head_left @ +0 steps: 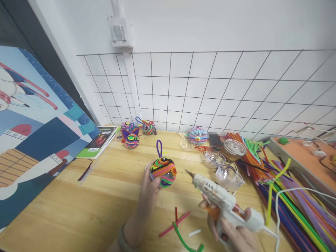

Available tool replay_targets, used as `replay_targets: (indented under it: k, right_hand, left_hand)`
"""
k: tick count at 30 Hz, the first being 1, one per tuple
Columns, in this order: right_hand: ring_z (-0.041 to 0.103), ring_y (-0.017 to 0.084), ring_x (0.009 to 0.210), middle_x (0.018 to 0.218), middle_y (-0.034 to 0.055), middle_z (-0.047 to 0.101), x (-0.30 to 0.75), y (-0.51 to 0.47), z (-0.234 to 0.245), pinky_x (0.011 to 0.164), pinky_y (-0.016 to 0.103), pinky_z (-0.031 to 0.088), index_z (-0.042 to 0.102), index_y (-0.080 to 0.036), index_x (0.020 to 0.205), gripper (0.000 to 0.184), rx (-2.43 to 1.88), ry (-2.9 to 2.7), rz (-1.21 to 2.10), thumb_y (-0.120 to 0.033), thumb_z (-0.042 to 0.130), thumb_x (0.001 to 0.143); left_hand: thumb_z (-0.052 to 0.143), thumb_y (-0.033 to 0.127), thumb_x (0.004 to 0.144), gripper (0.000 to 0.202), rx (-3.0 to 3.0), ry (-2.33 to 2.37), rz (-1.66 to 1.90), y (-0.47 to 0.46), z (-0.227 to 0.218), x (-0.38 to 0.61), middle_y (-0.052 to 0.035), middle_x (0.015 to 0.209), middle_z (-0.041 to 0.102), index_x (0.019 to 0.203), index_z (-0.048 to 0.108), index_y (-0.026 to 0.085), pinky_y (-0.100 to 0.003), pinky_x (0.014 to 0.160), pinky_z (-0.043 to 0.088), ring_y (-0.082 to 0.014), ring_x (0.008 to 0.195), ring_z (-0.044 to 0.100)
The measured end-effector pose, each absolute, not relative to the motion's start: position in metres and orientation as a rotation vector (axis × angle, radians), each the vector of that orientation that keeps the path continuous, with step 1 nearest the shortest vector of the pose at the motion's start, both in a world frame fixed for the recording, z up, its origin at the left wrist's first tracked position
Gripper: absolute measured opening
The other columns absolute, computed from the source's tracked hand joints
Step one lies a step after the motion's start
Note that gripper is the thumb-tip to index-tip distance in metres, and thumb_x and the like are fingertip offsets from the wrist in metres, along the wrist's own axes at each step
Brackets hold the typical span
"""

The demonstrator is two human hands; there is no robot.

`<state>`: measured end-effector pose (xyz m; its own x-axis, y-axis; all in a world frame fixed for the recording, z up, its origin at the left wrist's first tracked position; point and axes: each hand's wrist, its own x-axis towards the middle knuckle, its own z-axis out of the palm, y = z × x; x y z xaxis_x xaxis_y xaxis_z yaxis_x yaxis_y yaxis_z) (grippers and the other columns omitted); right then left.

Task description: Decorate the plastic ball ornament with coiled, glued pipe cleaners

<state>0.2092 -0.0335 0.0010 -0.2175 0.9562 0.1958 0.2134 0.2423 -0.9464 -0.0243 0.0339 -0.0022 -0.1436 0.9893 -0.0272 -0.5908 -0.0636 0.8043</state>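
Observation:
My left hand [149, 190] is closed round a ball wrapped in multicoloured pipe cleaners [163, 171], with a purple loop on top, held a little above the wooden table [86, 206]. My right hand [231, 231] grips a white hot glue gun [223, 201]. Its nozzle points left toward the ball, a short gap away. The gun's white cord [278, 210] runs off to the right.
Red and green pipe cleaner pieces [178, 222] lie near my hands. Clear plastic half-shells [228, 175] and a big pile of coloured pipe cleaners [288, 196] fill the right. Finished wrapped balls [132, 138] stand at the back by a wire grid. A painted board [34, 140] leans at left.

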Motion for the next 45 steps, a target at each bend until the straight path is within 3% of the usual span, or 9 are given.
replay_targets:
  k: [4, 7, 11, 22, 27, 30, 33, 38, 45]
  right_hand:
    - [0.055, 0.017, 0.050, 0.055, 0.0025, 0.057, 0.221, -0.013, 0.011, 0.049, 0.029, 0.048, 0.057, -0.021, 0.061, 0.045, -1.271, -1.631, 0.941, -0.051, 0.043, 0.093]
    - [0.055, 0.017, 0.050, 0.057, 0.0003, 0.056, 0.217, 0.000, 0.012, 0.047, 0.028, 0.047, 0.058, -0.021, 0.075, 0.034, -1.491, -1.695, 0.723, -0.044, 0.043, 0.094]
    - [0.064, 0.023, 0.079, 0.085, 0.0075, 0.063, 0.202, 0.022, 0.004, 0.071, 0.034, 0.052, 0.060, -0.018, 0.092, 0.017, -1.536, -2.075, 0.401, -0.028, 0.046, 0.090]
    - [0.063, 0.021, 0.083, 0.097, 0.0112, 0.061, 0.155, 0.051, -0.042, 0.075, 0.028, 0.050, 0.060, -0.014, 0.103, 0.021, -1.592, -2.235, 0.268, -0.013, 0.056, 0.083]
    - [0.055, 0.034, 0.105, 0.118, 0.0198, 0.057, 0.163, 0.026, -0.030, 0.087, 0.049, 0.045, 0.057, -0.015, 0.115, 0.029, -1.567, -2.227, 0.141, -0.016, 0.055, 0.087]
    - [0.058, 0.027, 0.098, 0.105, 0.0123, 0.062, 0.164, -0.006, -0.015, 0.085, 0.043, 0.046, 0.062, -0.019, 0.098, 0.013, -1.442, -2.309, 0.172, -0.020, 0.050, 0.092]
    - [0.061, 0.020, 0.076, 0.080, 0.0040, 0.063, 0.156, -0.035, -0.014, 0.069, 0.031, 0.049, 0.060, -0.020, 0.076, 0.011, -1.342, -2.409, 0.263, -0.019, 0.059, 0.087]
    - [0.063, 0.022, 0.073, 0.077, 0.0070, 0.065, 0.139, -0.050, -0.034, 0.068, 0.033, 0.051, 0.060, -0.017, 0.072, 0.013, -1.345, -2.413, 0.319, -0.005, 0.061, 0.076]
    - [0.064, 0.015, 0.068, 0.074, 0.0011, 0.066, 0.157, -0.041, 0.009, 0.062, 0.023, 0.051, 0.059, -0.020, 0.081, 0.015, -1.261, -2.201, 0.610, -0.011, 0.052, 0.090]
  left_hand:
    - [0.069, 0.032, 0.073, 0.058, 0.604, 0.822, 1.672, 0.033, 0.004, -0.025, -0.0134, 0.123, 0.062, 0.126, 0.050, 0.022, -0.041, 0.086, 0.053, -0.0295, 0.110, 0.061]
    - [0.066, 0.033, 0.075, 0.055, 0.569, 0.838, 1.761, 0.031, 0.011, -0.027, -0.0119, 0.128, 0.059, 0.128, 0.050, 0.025, -0.044, 0.088, 0.052, -0.0296, 0.114, 0.058]
    - [0.067, 0.033, 0.075, 0.050, 0.553, 0.831, 1.819, 0.028, 0.016, -0.031, -0.0091, 0.130, 0.058, 0.123, 0.053, 0.028, -0.043, 0.087, 0.052, -0.0285, 0.115, 0.058]
    - [0.061, 0.029, 0.079, 0.038, 0.582, 0.741, 1.821, 0.027, 0.020, -0.031, -0.0083, 0.121, 0.062, 0.117, 0.058, 0.026, -0.044, 0.083, 0.054, -0.0260, 0.108, 0.060]
    - [0.060, 0.027, 0.079, 0.036, 0.568, 0.707, 1.806, 0.026, 0.020, -0.029, -0.0066, 0.120, 0.062, 0.115, 0.059, 0.026, -0.046, 0.088, 0.052, -0.0247, 0.109, 0.060]
    - [0.059, 0.028, 0.080, 0.034, 0.579, 0.704, 1.787, 0.025, 0.019, -0.027, -0.0064, 0.121, 0.062, 0.114, 0.058, 0.026, -0.048, 0.092, 0.050, -0.0248, 0.110, 0.060]
    - [0.060, 0.028, 0.080, 0.036, 0.584, 0.709, 1.771, 0.025, 0.018, -0.025, -0.0067, 0.122, 0.062, 0.116, 0.056, 0.026, -0.048, 0.092, 0.050, -0.0251, 0.110, 0.060]
    - [0.061, 0.028, 0.079, 0.044, 0.597, 0.747, 1.707, 0.021, 0.016, -0.018, -0.0064, 0.118, 0.065, 0.122, 0.052, 0.027, -0.044, 0.089, 0.052, -0.0250, 0.108, 0.061]
    - [0.060, 0.026, 0.082, 0.049, 0.649, 0.648, 1.612, 0.015, 0.010, -0.014, -0.0085, 0.123, 0.061, 0.129, 0.046, 0.027, -0.042, 0.092, 0.050, -0.0241, 0.110, 0.061]
